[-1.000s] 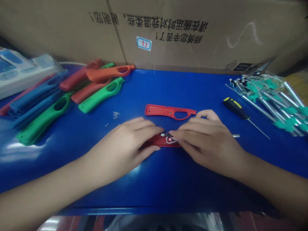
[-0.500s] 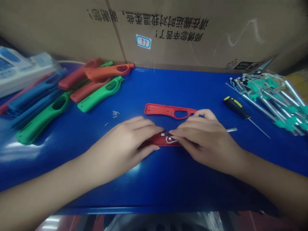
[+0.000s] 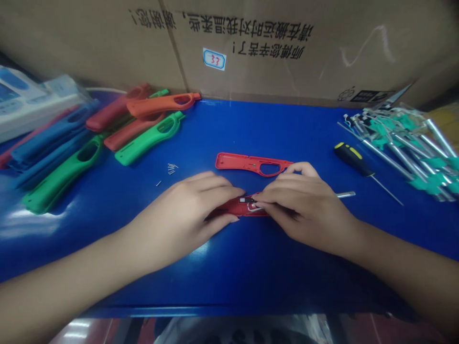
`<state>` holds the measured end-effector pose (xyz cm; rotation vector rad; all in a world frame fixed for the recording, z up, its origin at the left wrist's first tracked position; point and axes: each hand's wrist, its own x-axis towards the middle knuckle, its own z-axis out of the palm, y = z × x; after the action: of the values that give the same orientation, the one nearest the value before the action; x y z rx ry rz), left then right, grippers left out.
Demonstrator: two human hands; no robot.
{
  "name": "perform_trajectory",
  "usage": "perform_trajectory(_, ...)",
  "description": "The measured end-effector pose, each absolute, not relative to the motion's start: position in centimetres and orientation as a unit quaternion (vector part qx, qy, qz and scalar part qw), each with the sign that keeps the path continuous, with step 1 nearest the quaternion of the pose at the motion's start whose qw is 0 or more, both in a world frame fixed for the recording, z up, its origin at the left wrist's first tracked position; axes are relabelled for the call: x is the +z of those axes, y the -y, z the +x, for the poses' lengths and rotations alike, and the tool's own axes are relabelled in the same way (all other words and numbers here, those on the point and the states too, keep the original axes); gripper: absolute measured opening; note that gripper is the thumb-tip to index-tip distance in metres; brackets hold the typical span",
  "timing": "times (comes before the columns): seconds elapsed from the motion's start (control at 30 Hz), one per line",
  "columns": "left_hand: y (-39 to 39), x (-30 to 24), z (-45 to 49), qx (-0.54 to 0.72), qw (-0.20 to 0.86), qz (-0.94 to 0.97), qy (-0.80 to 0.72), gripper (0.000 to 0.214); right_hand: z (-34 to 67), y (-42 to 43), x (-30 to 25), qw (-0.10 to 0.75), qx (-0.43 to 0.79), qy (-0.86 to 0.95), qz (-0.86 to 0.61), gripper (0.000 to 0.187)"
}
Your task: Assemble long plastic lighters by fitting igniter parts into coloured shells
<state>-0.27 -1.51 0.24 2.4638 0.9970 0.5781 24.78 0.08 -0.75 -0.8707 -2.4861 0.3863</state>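
My left hand [image 3: 193, 210] lies over the left end of a red plastic handle half [image 3: 241, 208] on the blue table [image 3: 251, 138], fingers closed around it. My right hand [image 3: 304, 205] covers its right end, fingertips pinching a small metal and white part [image 3: 251, 204] set into the shell. A thin metal tube [image 3: 344, 195] sticks out to the right from under my right hand. A second red handle half [image 3: 251, 165] lies open side up just beyond my hands.
Assembled green, orange, red and blue handles [image 3: 107, 138] are piled at the left. Small screws [image 3: 172, 168] lie scattered near them. A black and yellow screwdriver [image 3: 355, 160] and a heap of metal tubes with teal parts [image 3: 409, 148] lie at right. Cardboard boxes [image 3: 251, 48] close the back.
Both hands stay on the red handle half with only slight finger shifts. The metal tube's end has moved up a little.
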Motion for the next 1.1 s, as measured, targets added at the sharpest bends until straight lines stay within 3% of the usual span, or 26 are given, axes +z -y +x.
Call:
perform_trajectory(0.47,1.6,0.4,-0.2,0.208,0.206,0.888,-0.354,0.024,24.8,-0.1,-0.8,0.234,0.135,0.909,-0.316,0.013)
perform_trajectory(1.1,2.2,0.8,0.1,0.130,0.092,0.924,-0.347,0.031,24.3,0.9,0.1,0.177,-0.041,0.938,-0.295,0.021)
